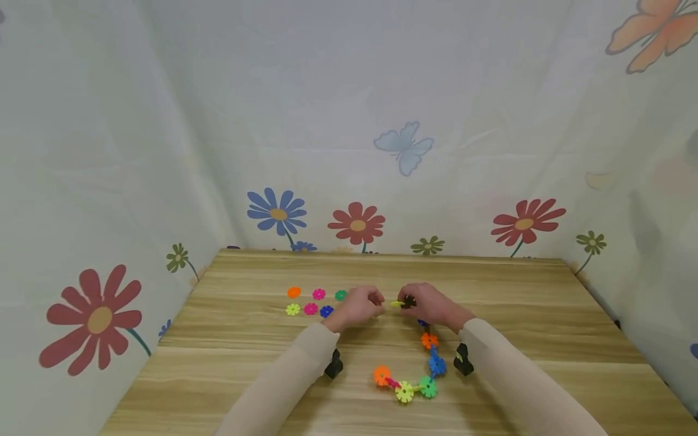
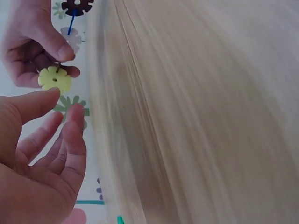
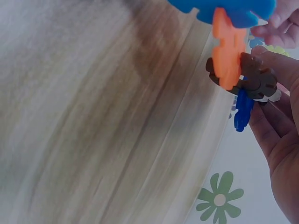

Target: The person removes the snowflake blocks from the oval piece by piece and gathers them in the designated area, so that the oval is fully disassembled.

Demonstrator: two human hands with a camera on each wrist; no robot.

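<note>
My right hand [image 1: 428, 303] pinches the far end of a chain of notched, flower-shaped plastic discs. A yellow disc [image 2: 54, 79] sticks out of its fingertips toward my left hand. Beside those fingers are a brown disc [image 3: 259, 79] and a dark blue disc [image 3: 243, 111]. From there the chain runs toward me through an orange disc [image 1: 429, 340], a blue disc [image 1: 437, 364] and a green disc [image 1: 428, 386], then curves left to another orange disc [image 1: 382, 375]. My left hand [image 1: 361, 304] holds nothing, fingers apart; its thumb tip overlaps the yellow disc's edge in the left wrist view.
Loose discs lie in two rows left of my left hand, among them an orange disc [image 1: 294, 292], a pink disc [image 1: 311, 309] and a dark blue one. The wood-grain table [image 1: 229, 363] ends at a flower-printed curtain [image 1: 327, 121].
</note>
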